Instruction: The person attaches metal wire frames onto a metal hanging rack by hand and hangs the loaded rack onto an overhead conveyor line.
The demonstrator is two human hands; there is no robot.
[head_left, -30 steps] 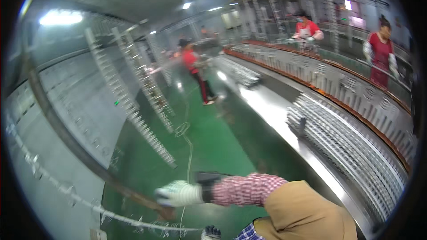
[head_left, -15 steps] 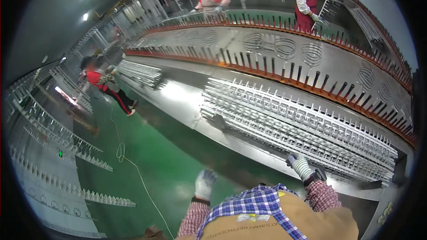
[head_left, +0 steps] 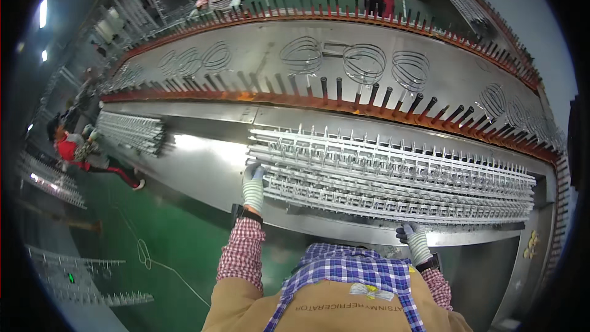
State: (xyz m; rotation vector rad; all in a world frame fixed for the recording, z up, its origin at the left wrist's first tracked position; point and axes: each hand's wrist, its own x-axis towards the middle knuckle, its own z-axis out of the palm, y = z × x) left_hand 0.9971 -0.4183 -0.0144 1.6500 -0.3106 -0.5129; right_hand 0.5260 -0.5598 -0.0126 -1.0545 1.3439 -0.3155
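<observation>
Facing a long steel bench [head_left: 206, 175], with an orange rail [head_left: 246, 95] of dark-tipped pins [head_left: 340, 89] behind and wire loops [head_left: 364, 64] beyond. Looking down on a pile of racks [head_left: 393, 175] lying lengthwise on the bench, in front and toward the right; also on a smaller pile [head_left: 130, 130] farther left. Likely stiff and fairly light singly, heavy as a stack; perhaps slick to grip, prone to snagging on neighbouring prongs. Best taken one by one, by the plain bar near both ends, clear of the prongs. Resting the left hand [head_left: 252, 189] at the pile's left end, apparently touching; cannot tell whether wide-fingered or closed on a bar. Holding the right hand [head_left: 416, 237] at the bench's front edge, near the pile, with fingers [head_left: 402, 230] loosely bent; cannot tell how wide.
</observation>
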